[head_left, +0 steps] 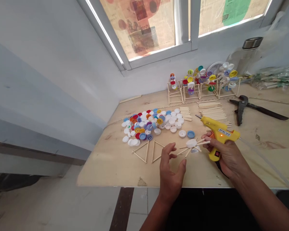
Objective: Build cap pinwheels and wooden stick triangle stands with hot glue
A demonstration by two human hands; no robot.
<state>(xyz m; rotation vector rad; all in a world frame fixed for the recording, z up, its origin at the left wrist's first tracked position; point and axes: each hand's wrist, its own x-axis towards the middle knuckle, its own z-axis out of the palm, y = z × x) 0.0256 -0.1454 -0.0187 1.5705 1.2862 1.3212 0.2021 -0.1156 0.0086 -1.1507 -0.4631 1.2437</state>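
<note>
My right hand is wrapped round a yellow glue gun whose nozzle points up and left; a small light glows on its side. The fingers of that hand also touch a stick of a spoked piece, made of thin wooden sticks around a white cap. Just left of this piece, my left hand is open, fingers curved and apart, with nothing between them. Two stick triangles lie on the table beside it, the right one partly hidden by my left hand. A blue cap and a white cap lie beyond the piece.
A pile of coloured bottle caps covers the table's middle. Cut sticks lie behind the glue gun, black-handled pliers to the right. Small stick-and-cap wheel models stand by the wall, near a glass bottle and bagged sticks.
</note>
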